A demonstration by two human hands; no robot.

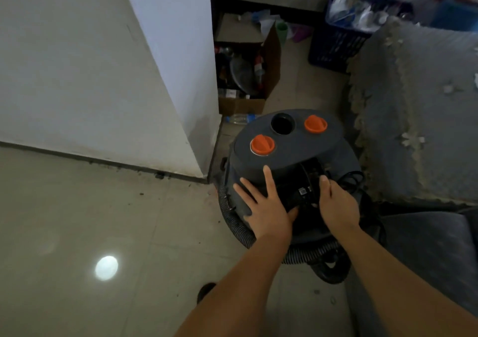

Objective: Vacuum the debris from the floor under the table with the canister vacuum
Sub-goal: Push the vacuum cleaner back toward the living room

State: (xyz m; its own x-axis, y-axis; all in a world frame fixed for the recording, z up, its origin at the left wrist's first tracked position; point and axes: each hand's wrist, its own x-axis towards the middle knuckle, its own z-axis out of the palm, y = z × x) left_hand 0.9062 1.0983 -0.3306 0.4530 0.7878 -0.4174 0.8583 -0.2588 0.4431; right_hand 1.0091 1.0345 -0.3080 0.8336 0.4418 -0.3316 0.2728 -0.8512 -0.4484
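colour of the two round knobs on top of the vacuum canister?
Orange, both round knobs on the dark grey canister vacuum; the head view shows them clearly.

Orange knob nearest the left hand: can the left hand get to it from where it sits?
Probably yes. The left hand lies flat on the vacuum body just below that orange knob, and only bare lid lies between them.

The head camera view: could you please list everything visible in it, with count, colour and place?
vacuum: one, dark grey, on floor at centre
caps: two, orange, on vacuum top
hose: one, black, coiled round vacuum base
cardboard box: one, brown, behind vacuum, full of clutter
bottle: one, clear, lying by box
crate: one, dark blue, top right
sofa cover: one, grey, right
left hand: flat on vacuum
right hand: on vacuum, its fingers hidden
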